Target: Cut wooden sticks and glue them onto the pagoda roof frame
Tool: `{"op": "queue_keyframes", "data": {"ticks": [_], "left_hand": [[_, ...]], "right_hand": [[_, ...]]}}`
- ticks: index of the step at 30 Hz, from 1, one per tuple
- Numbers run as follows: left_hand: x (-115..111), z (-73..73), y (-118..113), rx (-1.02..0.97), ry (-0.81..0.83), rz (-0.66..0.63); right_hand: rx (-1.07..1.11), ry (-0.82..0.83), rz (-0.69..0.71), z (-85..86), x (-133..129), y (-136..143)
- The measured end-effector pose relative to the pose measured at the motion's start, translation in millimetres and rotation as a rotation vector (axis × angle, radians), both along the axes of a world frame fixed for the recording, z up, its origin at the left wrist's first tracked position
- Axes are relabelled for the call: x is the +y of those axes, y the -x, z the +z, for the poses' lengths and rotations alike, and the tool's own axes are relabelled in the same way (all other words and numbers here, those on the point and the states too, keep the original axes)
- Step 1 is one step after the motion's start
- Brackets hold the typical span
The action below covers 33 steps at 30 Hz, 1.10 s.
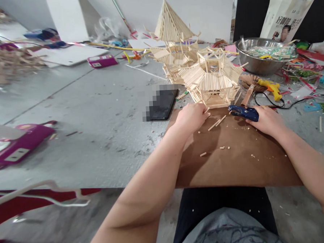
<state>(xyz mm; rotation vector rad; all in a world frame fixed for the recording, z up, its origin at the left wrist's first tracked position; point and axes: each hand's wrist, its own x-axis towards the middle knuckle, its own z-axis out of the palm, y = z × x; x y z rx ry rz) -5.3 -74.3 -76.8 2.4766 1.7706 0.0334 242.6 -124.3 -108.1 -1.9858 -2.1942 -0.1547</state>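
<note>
Left hand (193, 117): fingers together, pinched on a thin stick (207, 110), only its end showing at the fingertips. My left hand sits over the far left part of the brown board (235, 164), which lies at the table's (96, 114) near edge.

Right hand (267, 120): clamped on a blue tool (244, 112), over the board's far right part. Tool's tip points left, toward my other hand; tip is near the front stick model's base, well apart from my left fingertips. Can't tell if its jaws are open.

Front stick model (214, 80) stands upright at the board's far edge, just beyond both hands. Sloped stick roof, open framing on top. Behind it, toward the table's far edge: taller stick model (172, 26) with a pointed roof, partly hidden by the front one.

Loose sticks (217, 122) on the board between my hands, cut bits (203, 154) scattered nearer the table's near edge.

Left of the board: dark phone (165, 105), flat on the table. Right of the front model: yellow glue gun (271, 88) with a black cable (269, 105). Toward the table's far right corner: metal bowl (264, 63) with clear packets in it, white bag (284, 15) behind. Table's left side: purple power strip (24, 143) near the near edge, another purple strip (102, 61) farther back.
</note>
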Motion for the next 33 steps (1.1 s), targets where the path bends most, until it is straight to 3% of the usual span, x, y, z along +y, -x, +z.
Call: {"op": "queue_keyframes", "data": {"ticks": [13,19,25,33], "left_hand": [[11,-9.8,1,0.005,0.105,-0.057],[12,-4.3,3,-0.08,0.128,-0.045],[4,0.3,-1,-0.199,0.181,0.034],[-17,-4.6,-18,-0.034,0.098,-0.05]], "right_hand": [[-0.003,0.01,0.001,-0.9,1,0],[-0.008,-0.016,0.009,-3.0,1,-1],[-0.009,-0.02,0.027,-3.7,1,-2],[-0.008,-0.031,0.023,-4.8,1,-2]]}}
